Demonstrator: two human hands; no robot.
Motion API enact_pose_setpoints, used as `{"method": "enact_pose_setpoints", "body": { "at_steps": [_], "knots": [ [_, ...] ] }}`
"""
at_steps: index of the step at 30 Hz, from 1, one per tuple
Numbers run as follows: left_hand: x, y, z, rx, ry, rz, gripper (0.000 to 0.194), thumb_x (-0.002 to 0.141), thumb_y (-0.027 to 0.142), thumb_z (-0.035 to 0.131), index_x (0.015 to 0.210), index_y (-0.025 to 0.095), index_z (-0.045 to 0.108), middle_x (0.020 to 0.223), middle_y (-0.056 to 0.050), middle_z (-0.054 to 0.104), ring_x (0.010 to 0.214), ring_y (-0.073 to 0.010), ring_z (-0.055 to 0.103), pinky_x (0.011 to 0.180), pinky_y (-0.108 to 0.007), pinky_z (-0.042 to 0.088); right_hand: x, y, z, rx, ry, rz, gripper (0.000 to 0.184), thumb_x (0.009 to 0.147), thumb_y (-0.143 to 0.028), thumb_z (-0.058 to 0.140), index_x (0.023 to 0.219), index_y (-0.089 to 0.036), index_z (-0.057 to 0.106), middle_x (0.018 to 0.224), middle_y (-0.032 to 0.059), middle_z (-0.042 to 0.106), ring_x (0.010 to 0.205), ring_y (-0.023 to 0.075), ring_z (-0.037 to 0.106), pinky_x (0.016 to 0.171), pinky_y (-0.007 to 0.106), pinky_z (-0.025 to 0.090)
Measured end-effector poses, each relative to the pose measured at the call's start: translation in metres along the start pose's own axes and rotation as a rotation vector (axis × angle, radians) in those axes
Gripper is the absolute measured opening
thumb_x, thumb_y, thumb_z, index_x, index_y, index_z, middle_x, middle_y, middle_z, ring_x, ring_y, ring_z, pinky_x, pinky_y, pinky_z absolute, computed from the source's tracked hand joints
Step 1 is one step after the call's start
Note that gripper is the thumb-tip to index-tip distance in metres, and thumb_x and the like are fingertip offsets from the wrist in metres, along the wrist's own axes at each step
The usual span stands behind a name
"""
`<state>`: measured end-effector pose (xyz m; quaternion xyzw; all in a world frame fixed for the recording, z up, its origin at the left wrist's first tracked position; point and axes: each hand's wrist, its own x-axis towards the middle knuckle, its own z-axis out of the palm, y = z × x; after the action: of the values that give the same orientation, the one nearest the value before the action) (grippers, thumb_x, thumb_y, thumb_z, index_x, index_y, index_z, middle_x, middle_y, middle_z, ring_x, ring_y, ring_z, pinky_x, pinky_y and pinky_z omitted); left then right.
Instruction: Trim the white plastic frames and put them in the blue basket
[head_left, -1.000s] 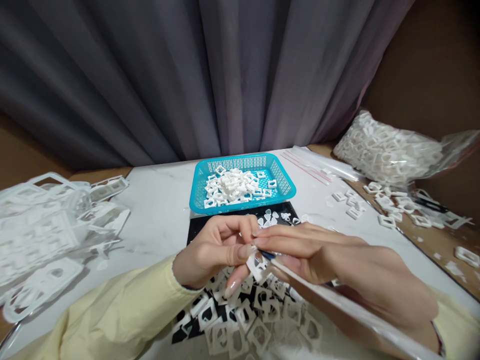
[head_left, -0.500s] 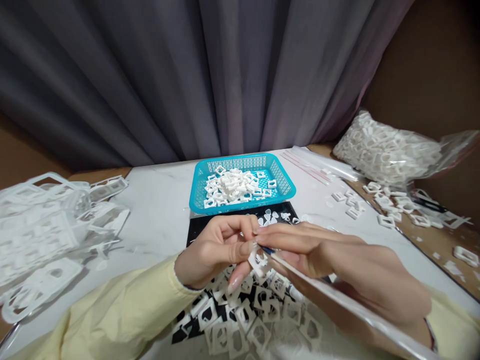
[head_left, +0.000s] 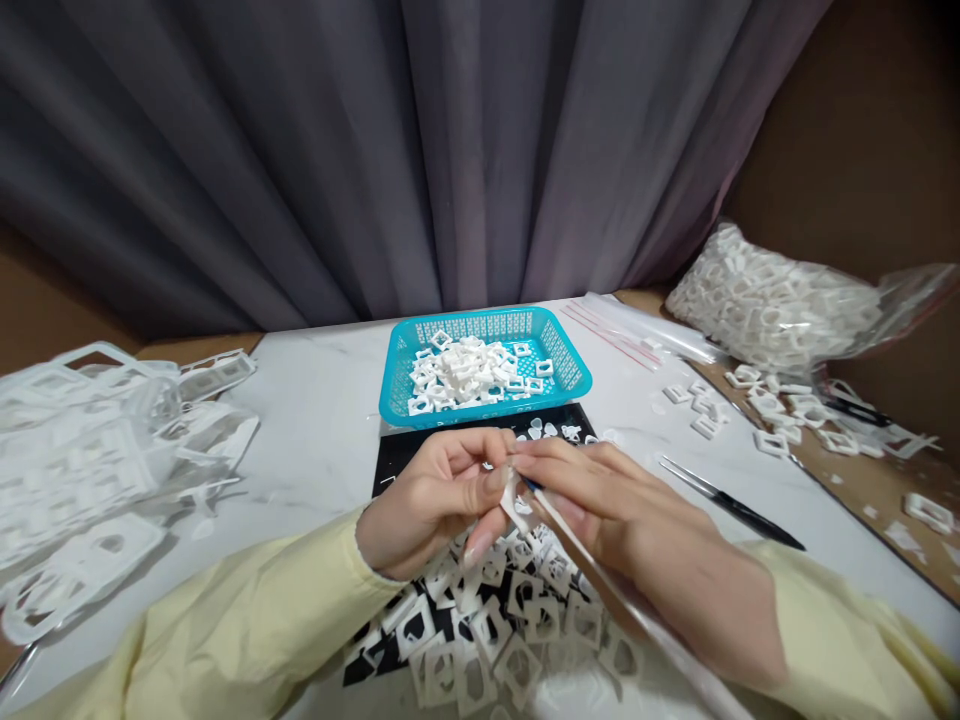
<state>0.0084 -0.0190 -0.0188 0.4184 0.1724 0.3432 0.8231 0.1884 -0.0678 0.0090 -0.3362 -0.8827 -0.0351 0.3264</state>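
- L hand (head_left: 442,500): your thumb & fingers pinch a white piece (head_left: 516,503), tilted, at the fingertips (opening partly visible).
- R hand (head_left: 652,540): your fingers grip a blue-tipped tool (head_left: 592,572); blue end right by the piece, long pale shaft running back twd you.
- Loose cut-outs (head_left: 504,645), white, qty. many: heaped below your fingers, overlapping.
- Black mat (head_left: 397,452): under that heap, showing beyond your L fingers too.
- Teal basket (head_left: 450,420), perforated: just beyond your fingertips, w/ a mound of white parts (head_left: 472,368) inside.
- Tweezers (head_left: 739,508), blk handle: on the table (head_left: 300,390), near your R fingers, to their right.
- Clear bag (head_left: 772,300), full of white parts: far right of your fingers.
- White sheets (head_left: 75,470), approx. a stack: well left of your L fingers.
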Motion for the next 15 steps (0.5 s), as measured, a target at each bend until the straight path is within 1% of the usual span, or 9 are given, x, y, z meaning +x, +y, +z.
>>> {"method": "enact_pose_setpoints", "body": {
  "at_steps": [3, 5, 7, 9, 10, 12, 14, 15],
  "knots": [
    [0.0, -0.004, -0.001, 0.007, 0.025, -0.016, 0.02, 0.078, 0.023, 0.068, 0.068, 0.013, 0.053, 0.044, 0.006, 0.052, 0.031, -0.0013, 0.038, 0.042, -0.016, 0.025, 0.0, 0.006, 0.005, -0.016, 0.039, -0.038, 0.029, 0.089, -0.003, 0.039, 0.074, -0.015, 0.061, 0.113, 0.0123, 0.066, 0.117, 0.0155, 0.054, 0.09, 0.025, 0.05],
    [0.001, -0.006, -0.002, 0.019, 0.005, -0.034, 0.021, 0.078, 0.024, 0.067, 0.068, 0.014, 0.052, 0.044, 0.005, 0.054, 0.03, -0.0025, 0.039, 0.04, -0.015, 0.025, 0.001, 0.012, 0.006, 0.01, 0.073, -0.079, 0.027, 0.09, -0.006, 0.037, 0.076, -0.014, 0.058, 0.109, 0.0161, 0.066, 0.113, 0.0194, 0.057, 0.085, 0.03, 0.053],
    [0.002, -0.007, -0.004, 0.023, -0.019, -0.037, 0.021, 0.079, 0.025, 0.067, 0.068, 0.014, 0.053, 0.044, 0.005, 0.053, 0.029, -0.003, 0.04, 0.039, -0.015, 0.026, 0.001, 0.016, 0.005, 0.063, 0.1, -0.091, 0.023, 0.09, -0.007, 0.038, 0.077, -0.016, 0.054, 0.108, 0.0172, 0.066, 0.111, 0.0211, 0.058, 0.082, 0.034, 0.054],
    [0.002, -0.006, -0.004, 0.018, -0.038, -0.024, 0.019, 0.079, 0.024, 0.067, 0.069, 0.013, 0.055, 0.046, 0.006, 0.053, 0.029, -0.0019, 0.041, 0.041, -0.015, 0.028, 0.0, 0.017, 0.001, 0.109, 0.117, -0.023, 0.02, 0.089, -0.006, 0.04, 0.077, -0.019, 0.049, 0.111, 0.0148, 0.066, 0.111, 0.0193, 0.059, 0.084, 0.033, 0.054],
    [0.003, -0.005, -0.003, 0.017, -0.049, -0.015, 0.018, 0.078, 0.023, 0.067, 0.07, 0.013, 0.056, 0.05, 0.005, 0.056, 0.03, -0.0011, 0.042, 0.042, -0.015, 0.03, 0.0, 0.016, -0.001, 0.123, 0.123, 0.042, 0.02, 0.088, -0.005, 0.042, 0.077, -0.021, 0.047, 0.113, 0.0125, 0.066, 0.111, 0.018, 0.059, 0.086, 0.032, 0.054],
    [0.002, -0.001, -0.002, 0.033, -0.07, -0.005, 0.017, 0.077, 0.023, 0.068, 0.07, 0.012, 0.057, 0.065, 0.002, 0.062, 0.031, 0.0008, 0.045, 0.044, -0.016, 0.034, 0.0, 0.012, -0.005, 0.138, 0.13, 0.172, 0.022, 0.085, -0.003, 0.047, 0.075, -0.023, 0.044, 0.113, 0.0071, 0.067, 0.109, 0.0169, 0.061, 0.088, 0.03, 0.054],
    [0.003, 0.005, -0.001, 0.106, -0.06, 0.028, 0.018, 0.078, 0.025, 0.068, 0.071, 0.012, 0.057, 0.08, -0.001, 0.065, 0.032, 0.002, 0.046, 0.045, -0.017, 0.037, 0.0, 0.008, -0.009, 0.156, 0.192, 0.25, 0.024, 0.083, -0.004, 0.052, 0.075, -0.025, 0.044, 0.109, 0.0027, 0.068, 0.105, 0.018, 0.063, 0.087, 0.03, 0.055],
    [0.003, 0.009, -0.003, 0.186, -0.032, 0.058, 0.018, 0.079, 0.026, 0.067, 0.072, 0.013, 0.056, 0.085, -0.002, 0.066, 0.032, 0.0019, 0.046, 0.045, -0.017, 0.039, 0.0, 0.007, -0.011, 0.165, 0.246, 0.264, 0.023, 0.082, -0.005, 0.054, 0.076, -0.026, 0.046, 0.107, 0.0012, 0.069, 0.103, 0.0188, 0.064, 0.086, 0.032, 0.056]
  ]
}}
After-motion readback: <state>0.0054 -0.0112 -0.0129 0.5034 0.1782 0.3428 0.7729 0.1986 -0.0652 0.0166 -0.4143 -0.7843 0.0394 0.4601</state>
